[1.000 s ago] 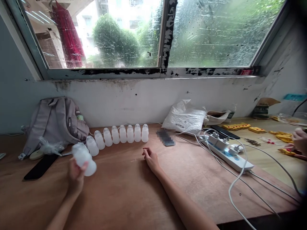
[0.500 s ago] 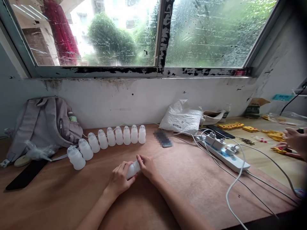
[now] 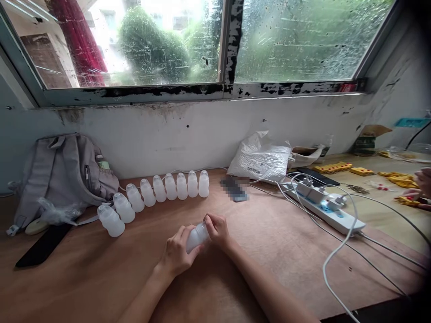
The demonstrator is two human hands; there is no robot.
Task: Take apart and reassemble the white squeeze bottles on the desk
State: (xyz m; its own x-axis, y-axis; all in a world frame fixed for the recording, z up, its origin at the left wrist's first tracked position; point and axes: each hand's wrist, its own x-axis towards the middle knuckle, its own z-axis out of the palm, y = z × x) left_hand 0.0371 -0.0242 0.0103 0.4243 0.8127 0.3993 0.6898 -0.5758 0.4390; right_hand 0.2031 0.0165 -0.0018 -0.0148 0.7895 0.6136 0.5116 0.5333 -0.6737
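We hold one bottle (image 3: 197,237) over the table (image 3: 101,278), left hand (image 3: 177,255) fingers wrapped round its body, right hand (image 3: 218,231) fingers pinching its top. Nine bottles (all capped, it seems) (image 3: 158,195) already stand in a row on the far side.

I am seeing a translucent matt plastic bottle (image 3: 197,236), matt brown wood table (image 3: 101,278), soft grey cloth backpack (image 3: 63,175), glossy white plastic power strip (image 3: 328,211), crinkled white plastic bag (image 3: 261,159).

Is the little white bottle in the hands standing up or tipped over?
Tipped. The bottle lies slanted between the left hand and right hand, above the table.
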